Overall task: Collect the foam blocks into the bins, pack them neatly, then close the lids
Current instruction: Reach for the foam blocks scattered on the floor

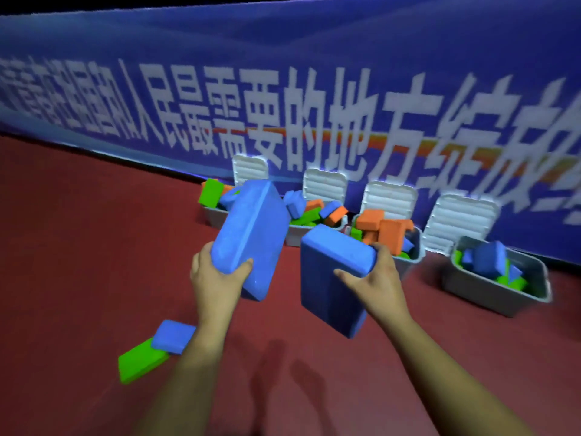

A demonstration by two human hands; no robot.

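Note:
My left hand (pixel 217 278) grips a large blue foam block (pixel 251 234) by its lower end, tilted up toward the bins. My right hand (pixel 374 278) holds a second blue foam block (pixel 330 278) by its upper right corner. Several grey bins stand in a row along the banner, lids propped open behind them: the far-left bin (pixel 209 212), a second bin (pixel 298 237), a third bin (pixel 415 256) heaped with orange blocks (pixel 390 234), and a right bin (pixel 490 291) with blue and green blocks. On the floor at lower left lie a blue block (pixel 173 336) and a green block (pixel 141 363).
A long blue banner (pixel 314 89) with white characters runs behind the bins like a wall. The red floor (pixel 78 247) spreads to the left and in front. White ribbed lids (pixel 462 221) lean against the banner.

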